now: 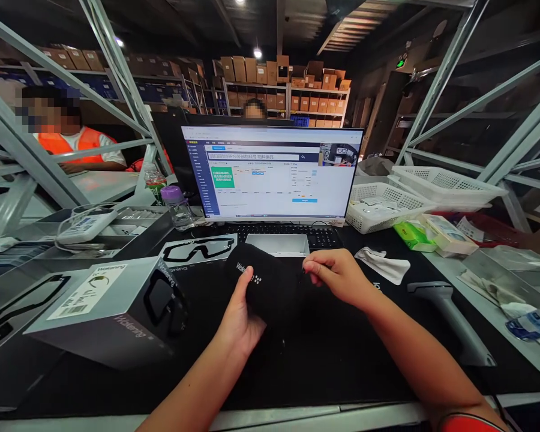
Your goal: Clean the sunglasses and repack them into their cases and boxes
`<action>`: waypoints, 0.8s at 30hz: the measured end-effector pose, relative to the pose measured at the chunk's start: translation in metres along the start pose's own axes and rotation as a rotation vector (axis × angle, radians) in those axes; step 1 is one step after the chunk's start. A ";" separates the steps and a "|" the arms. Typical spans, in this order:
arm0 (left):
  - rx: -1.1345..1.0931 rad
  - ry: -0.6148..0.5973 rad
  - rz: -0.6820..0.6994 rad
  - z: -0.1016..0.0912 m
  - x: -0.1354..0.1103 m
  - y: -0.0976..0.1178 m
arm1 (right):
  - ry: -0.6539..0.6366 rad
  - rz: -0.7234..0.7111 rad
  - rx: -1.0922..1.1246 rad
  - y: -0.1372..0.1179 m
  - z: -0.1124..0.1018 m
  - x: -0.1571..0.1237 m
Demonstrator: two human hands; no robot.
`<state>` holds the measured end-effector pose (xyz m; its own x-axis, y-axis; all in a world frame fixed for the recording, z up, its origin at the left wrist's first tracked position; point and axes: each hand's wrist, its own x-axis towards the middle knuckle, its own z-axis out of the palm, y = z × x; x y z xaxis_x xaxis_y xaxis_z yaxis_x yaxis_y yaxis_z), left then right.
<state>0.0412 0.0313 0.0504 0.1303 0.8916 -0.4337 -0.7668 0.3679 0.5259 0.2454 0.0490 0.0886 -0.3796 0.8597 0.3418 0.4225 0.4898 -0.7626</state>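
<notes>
My left hand [237, 321] grips a black zip case [265, 282] with white lettering from below, thumb up along its left end. My right hand [337, 275] pinches the case's right edge, fingers curled at what looks like the zip. The case is held just above the black desk mat [324, 360], in front of the keyboard [292, 235]. A grey product box [112, 309] printed with a glasses outline lies to the left of my left hand.
A monitor [272, 174] stands behind the keyboard. White baskets [414, 195] sit at the right, with a white cloth [382, 264], a green packet [411, 235] and a grey barcode scanner [450, 318]. A purple-capped bottle [176, 207] and trays are at the left. A person in an orange vest [78, 144] sits beyond the rack.
</notes>
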 end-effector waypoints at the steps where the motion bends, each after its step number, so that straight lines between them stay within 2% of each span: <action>1: 0.002 -0.008 -0.011 0.000 0.000 -0.001 | 0.008 0.007 0.050 0.000 0.002 0.001; 5: 0.023 0.014 -0.074 -0.002 -0.001 -0.005 | 0.046 0.012 0.229 -0.002 0.011 0.007; 9: 0.019 0.056 -0.122 -0.004 -0.002 -0.007 | 0.015 0.066 0.360 -0.010 0.017 0.012; 13: -0.025 -0.003 -0.087 -0.008 0.001 -0.005 | 0.052 0.061 0.286 -0.019 0.016 0.015; 16: 0.001 0.019 -0.090 -0.009 0.003 -0.003 | 0.163 0.031 0.203 -0.019 0.013 0.020; 19: 0.007 0.014 -0.064 -0.010 0.004 -0.002 | 0.270 0.032 0.157 -0.008 0.015 0.031; 21: 0.031 -0.022 -0.011 -0.014 0.006 -0.001 | 0.237 0.044 0.136 0.003 0.018 0.040; 24: 0.183 -0.095 0.052 -0.023 0.007 -0.002 | 0.168 0.059 0.112 0.017 0.021 0.055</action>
<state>0.0287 0.0306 0.0295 0.1588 0.9283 -0.3361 -0.6484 0.3548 0.6735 0.2144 0.1018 0.0835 -0.2109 0.9029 0.3745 0.3421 0.4270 -0.8370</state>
